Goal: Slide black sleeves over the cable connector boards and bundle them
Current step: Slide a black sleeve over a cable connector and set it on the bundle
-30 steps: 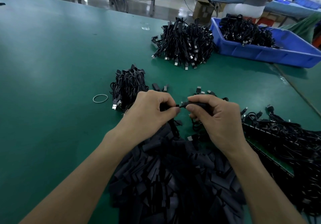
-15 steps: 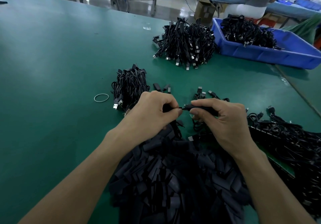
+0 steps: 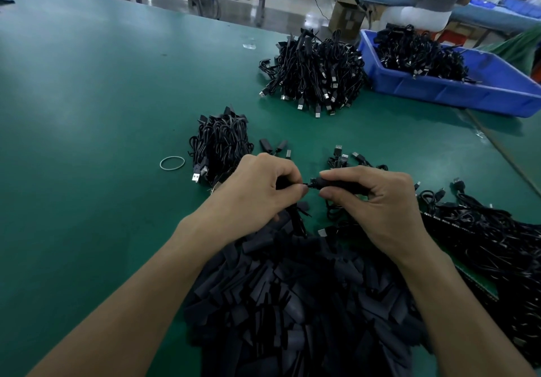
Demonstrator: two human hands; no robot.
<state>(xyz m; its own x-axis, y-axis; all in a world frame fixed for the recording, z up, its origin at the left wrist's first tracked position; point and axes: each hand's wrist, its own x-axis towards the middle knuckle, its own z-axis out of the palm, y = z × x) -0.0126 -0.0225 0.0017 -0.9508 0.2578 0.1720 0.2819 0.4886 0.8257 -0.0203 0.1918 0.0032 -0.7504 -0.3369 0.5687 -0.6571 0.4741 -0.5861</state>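
Head view of a green matte desk [image 3: 87, 98].

Far right corner: blue bin [image 3: 439, 95] of rigid plastic, rectangular and open-topped, holding a tangled mound of binned cables [image 3: 418, 51], black and thin.

Just beside the bin's left wall, directly on the desk: cable heap [image 3: 316, 75], larger and looser, with silvery metal plugs poking out along its near side.

Toward the middle: coiled bundle [image 3: 219, 145] of glossy black cord, compact, with a silver plug at its base. Near it on the left: rubber band [image 3: 172, 162], pale, thin, lying flat as a ring.

Near edge: sleeve pile [image 3: 292, 303], wide, made of short flat strips of matte black, overlapping like shingles.

Right edge: loose cables [image 3: 483, 236], black, sprawled in a low tangle.

Above the sleeve pile, between the hands: black sleeve [image 3: 336, 184], tubular, pinched between thumb and forefinger of the right hand [image 3: 377, 201], other fingers curled. At the sleeve's mouth: thin cable [image 3: 306, 185], pinched by thumb and forefinger of the left hand [image 3: 257, 192]. Fingertips of the two hands close together. Connector board not distinguishable inside the sleeve.
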